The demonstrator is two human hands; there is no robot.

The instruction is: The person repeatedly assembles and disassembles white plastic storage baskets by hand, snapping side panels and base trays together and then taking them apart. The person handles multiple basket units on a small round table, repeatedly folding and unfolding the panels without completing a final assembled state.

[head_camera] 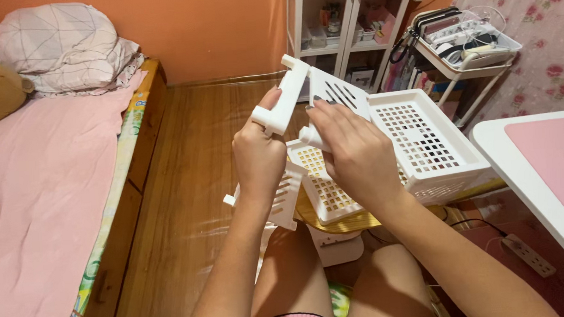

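Above the wooden floor [187,175] between the bed [42,188] and the white surface [523,167], my left hand [258,156] is gripping a white bar [284,100] while my right hand [351,152] is pinching its peg [311,137] by the perforated basket [420,140], and I am risking a slip that drops the stacked trays [321,188].

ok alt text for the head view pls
Seen from above, a seated person's left hand grips a white plastic bar piece while the right hand holds a peg against white perforated baskets; a pink bed lies left on wooden floor.

Pink bed [36,188], pillows [61,47], white cabinet [346,29]
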